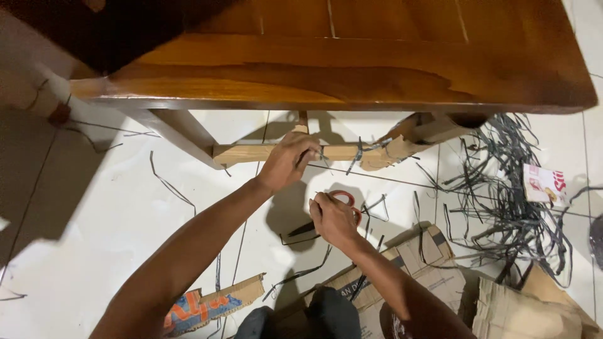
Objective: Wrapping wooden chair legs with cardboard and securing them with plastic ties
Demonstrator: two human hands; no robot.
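Note:
My left hand point(287, 161) grips a pale wooden rail point(264, 152) under a dark brown wooden bench seat point(352, 69), fingers closed where a thin black strip point(358, 155) is wound around the rail. My right hand point(333, 220) is lower, over the white tiled floor, closed around red-handled scissors point(347, 199) whose dark blades point(304, 229) point left. Both forearms reach up from the bottom of the view.
A heap of loose black strips point(509, 194) lies on the floor at right, beside a small printed packet point(544, 185). Flattened cardboard pieces point(414, 263) lie under my right arm, and another point(213, 304) at lower left. Bench legs point(179, 135) stand at left.

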